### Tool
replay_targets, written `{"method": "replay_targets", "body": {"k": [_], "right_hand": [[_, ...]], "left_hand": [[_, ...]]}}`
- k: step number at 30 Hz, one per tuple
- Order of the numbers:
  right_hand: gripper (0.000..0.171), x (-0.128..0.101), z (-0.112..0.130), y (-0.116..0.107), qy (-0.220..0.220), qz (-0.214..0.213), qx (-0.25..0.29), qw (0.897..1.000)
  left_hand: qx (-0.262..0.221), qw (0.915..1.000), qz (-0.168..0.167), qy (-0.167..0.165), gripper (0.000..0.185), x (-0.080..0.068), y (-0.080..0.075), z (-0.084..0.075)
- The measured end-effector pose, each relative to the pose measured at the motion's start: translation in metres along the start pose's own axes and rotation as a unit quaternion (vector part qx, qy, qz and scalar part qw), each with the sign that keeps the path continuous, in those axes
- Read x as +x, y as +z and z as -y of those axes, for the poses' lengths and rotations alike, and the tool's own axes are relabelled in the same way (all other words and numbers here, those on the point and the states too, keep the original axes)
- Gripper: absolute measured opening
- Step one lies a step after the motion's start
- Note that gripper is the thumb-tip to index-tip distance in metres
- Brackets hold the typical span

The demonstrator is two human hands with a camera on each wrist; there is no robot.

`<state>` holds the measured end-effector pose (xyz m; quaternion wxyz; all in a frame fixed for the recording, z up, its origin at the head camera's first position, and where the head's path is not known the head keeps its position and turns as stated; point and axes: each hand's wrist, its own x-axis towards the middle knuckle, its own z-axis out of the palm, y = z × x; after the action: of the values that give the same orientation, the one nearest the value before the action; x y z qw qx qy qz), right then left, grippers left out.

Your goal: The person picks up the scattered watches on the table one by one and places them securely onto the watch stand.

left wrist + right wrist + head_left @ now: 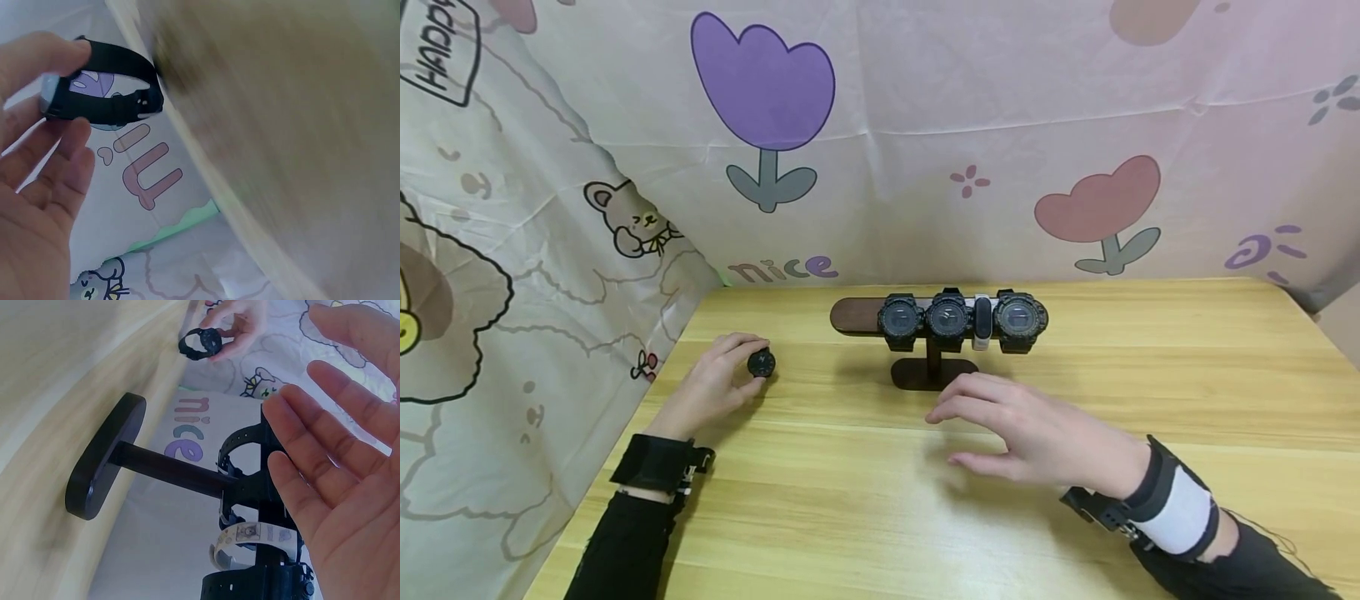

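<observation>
The left hand (pixel 718 379) pinches a black watch (pixel 761 363) by its case, just above the tabletop (pixel 865 500). It looks light, with a floppy strap (the rigid case suits the grip best). The right hand (pixel 1037 433) hovers, fingers spread, near the stand (pixel 928 371).

Left sleeve (pixel 621 546): I log a black long sleeve, ending just short of the wrist.
Left wrist strap (pixel 655 461): I note a broad black band wrapped round the wrist, with a small black bracket and clip jutting from its inner edge.
Right sleeve (pixel 1240 567): black long sleeve, slightly frayed threads at the cuff, as I read it.
Right wrist strap (pixel 1176 508): I record a black band with a wide white panel across its middle; a black buckle-like mount sits at the hand side.
Left hand (pixel 711 385): bare, no glove, no ring that I can see.
Right hand (pixel 1037 429): bare, ungloved; no jewellery visible to me.
</observation>
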<state>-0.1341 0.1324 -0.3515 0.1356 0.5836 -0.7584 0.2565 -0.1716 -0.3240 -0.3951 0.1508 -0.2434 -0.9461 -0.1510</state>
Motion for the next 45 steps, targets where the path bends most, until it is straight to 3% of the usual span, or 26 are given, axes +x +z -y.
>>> {"method": "replay_targets", "body": {"k": [6, 14, 22, 30, 33, 38, 45], "right_hand": [[0.032, 0.000, -0.001, -0.007, -0.007, -0.013, -0.010, 1.000], [0.029, 0.001, -0.004, -0.020, -0.003, -0.042, -0.002, 0.999], [0.040, -0.001, -0.006, -0.048, -0.005, -0.123, -0.030, 0.992], [0.057, -0.014, -0.026, -0.065, 0.085, -0.173, -0.091, 0.977], [0.057, -0.023, -0.037, -0.068, 0.136, -0.156, -0.097, 0.974], [0.078, -0.033, -0.049, -0.071, 0.214, -0.103, -0.107, 0.966], [0.069, -0.040, -0.059, -0.069, 0.230, -0.095, -0.121, 0.961]], "left_hand": [[0.002, 0.9986, -0.043, 0.030, 0.063, 0.000, -0.003, -0.001], [-0.010, 0.9965, -0.066, 0.050, 0.064, 0.001, -0.006, -0.003], [-0.018, 0.9942, -0.080, 0.069, 0.055, 0.009, -0.016, -0.014], [-0.032, 0.9907, -0.097, 0.090, 0.053, 0.017, -0.024, -0.023], [-0.032, 0.9898, -0.103, 0.094, 0.053, 0.018, -0.026, -0.026], [-0.038, 0.9872, -0.112, 0.107, 0.053, 0.025, -0.030, -0.031], [-0.041, 0.9851, -0.120, 0.116, 0.052, 0.035, -0.035, -0.039]]}}
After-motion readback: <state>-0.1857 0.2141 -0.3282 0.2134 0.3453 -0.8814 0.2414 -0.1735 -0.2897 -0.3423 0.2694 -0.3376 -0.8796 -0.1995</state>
